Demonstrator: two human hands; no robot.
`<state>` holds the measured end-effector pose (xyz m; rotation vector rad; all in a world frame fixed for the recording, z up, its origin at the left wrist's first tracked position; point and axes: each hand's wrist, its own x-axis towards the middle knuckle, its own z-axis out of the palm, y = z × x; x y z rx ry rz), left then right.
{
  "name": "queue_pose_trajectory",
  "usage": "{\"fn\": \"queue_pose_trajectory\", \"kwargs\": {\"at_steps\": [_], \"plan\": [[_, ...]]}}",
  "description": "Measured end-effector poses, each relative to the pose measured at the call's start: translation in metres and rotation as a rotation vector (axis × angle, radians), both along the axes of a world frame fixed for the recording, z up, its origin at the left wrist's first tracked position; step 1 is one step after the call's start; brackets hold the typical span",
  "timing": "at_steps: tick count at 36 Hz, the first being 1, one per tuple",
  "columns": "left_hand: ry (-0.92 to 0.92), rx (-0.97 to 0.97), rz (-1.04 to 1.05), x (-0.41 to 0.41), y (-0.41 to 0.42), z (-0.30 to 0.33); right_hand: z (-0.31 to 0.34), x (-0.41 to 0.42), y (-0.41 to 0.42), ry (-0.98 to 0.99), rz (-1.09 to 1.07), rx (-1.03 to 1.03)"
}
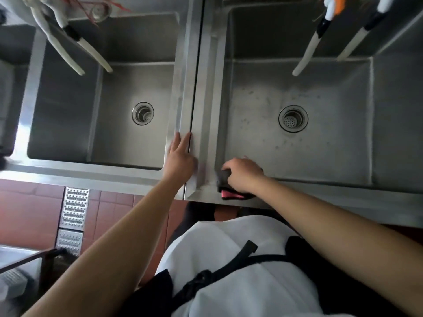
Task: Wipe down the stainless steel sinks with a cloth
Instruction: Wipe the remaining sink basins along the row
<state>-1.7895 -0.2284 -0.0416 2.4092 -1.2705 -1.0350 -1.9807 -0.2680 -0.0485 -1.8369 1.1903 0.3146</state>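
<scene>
Your right hand (242, 173) is curled over the cloth (225, 183), a dark wad with a pink edge poking out below the knuckles, and it sits right on the near rim of the right sink (297, 143), at its near left corner. Your left hand (180, 156) is flat, fingers straight and spread a little, resting on the steel divider (199, 99) between the two basins, fingertips beside the dark seam.

Good spot to start from. Keep that left hand planted as your brace and lean into the cloth with the right. Drag it along the rim first, then drop down the near wall and work the floor of the basin, where dull specks and streaks show around the drain (293, 118). Overlap your strokes and pull the dirt toward the drain, not up the walls. The corners look tight, so fold the cloth to a point there. Mind the white faucet spouts (306, 56) hanging over the far side when you reach back.

The left sink (103, 110) has no cloth in it and looks yet to be wiped.

As for writing: none that you can read here, no brand or label on sinks, spouts or cloth.
</scene>
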Motion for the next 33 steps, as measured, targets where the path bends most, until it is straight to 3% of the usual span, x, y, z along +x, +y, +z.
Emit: {"fn": "queue_pose_trajectory", "kwargs": {"at_steps": [3,5,10,14,21,27,30,33], "plan": [[0.003,-0.004,0.041,0.000,0.003,-0.002,0.000,-0.023,-0.015,0.157,0.228,-0.075],[-0.003,-0.009,0.040,0.001,0.003,-0.001,-0.001,-0.040,-0.018,0.144,0.294,-0.058],[-0.028,-0.023,0.025,0.000,0.012,-0.002,-0.009,-0.062,0.001,0.026,0.168,0.107],[-0.055,-0.063,0.020,-0.003,0.024,-0.006,-0.015,-0.037,0.024,0.138,0.286,-0.108],[-0.051,-0.033,-0.017,0.002,0.035,-0.005,-0.026,0.004,0.034,0.098,0.271,-0.179],[-0.131,-0.070,0.011,-0.009,0.029,-0.002,-0.029,-0.071,0.019,0.105,0.159,-0.123],[-0.208,-0.174,-0.005,-0.021,0.025,-0.005,-0.024,-0.129,0.004,0.075,0.051,0.021],[-0.250,-0.126,0.008,-0.027,0.017,-0.010,-0.022,-0.179,-0.012,0.061,-0.019,0.153]]}}
